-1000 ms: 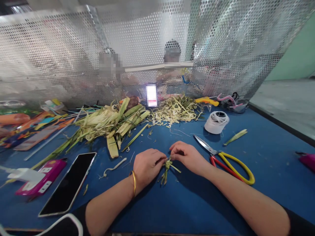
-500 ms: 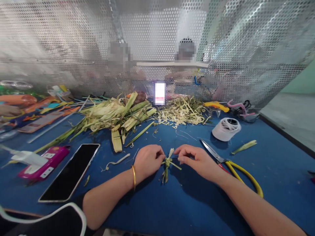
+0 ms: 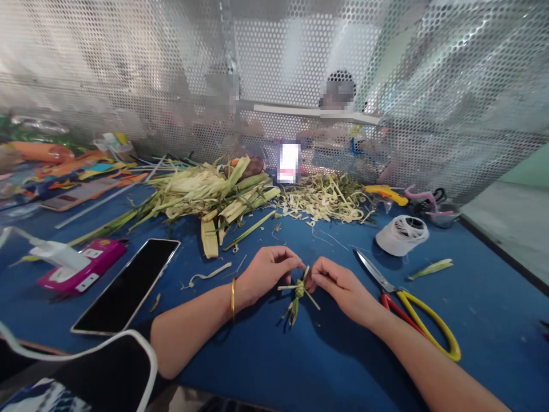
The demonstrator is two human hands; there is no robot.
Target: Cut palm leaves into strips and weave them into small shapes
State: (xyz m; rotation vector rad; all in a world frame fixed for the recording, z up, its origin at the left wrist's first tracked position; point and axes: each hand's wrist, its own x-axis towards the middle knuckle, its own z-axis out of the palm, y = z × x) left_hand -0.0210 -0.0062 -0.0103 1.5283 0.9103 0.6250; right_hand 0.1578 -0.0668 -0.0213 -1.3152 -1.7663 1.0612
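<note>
Pinches the upper leaf end of the small knotted green leaf piece with the left hand, grip closed down to the fingertips. Closes the right hand beside that same leaf end, thumb against curled fingers, grip shut; cannot tell exactly what lies between those fingertips. Has the knotted piece between both hands, low over the near middle of the surface, with thin ends sticking out sideways and a darker leafy tail pointing toward the body.

Faces a silver, perforated, see-through screen along the back. Leans both forearms over the broad blue surface. Has a large heap of long pale-green leaves toward the back left, and just right of it a lower pile of shredded yellow-green strips. Shows a black-screened, pale-edged phone lying flat left of the left forearm, and metal scissors with red and yellow handles to the right of the right hand. Includes a magenta power strip with white sockets beyond the phone's left side, a white thread spool behind the scissors, and a thin gold bracelet on the left wrist.
</note>
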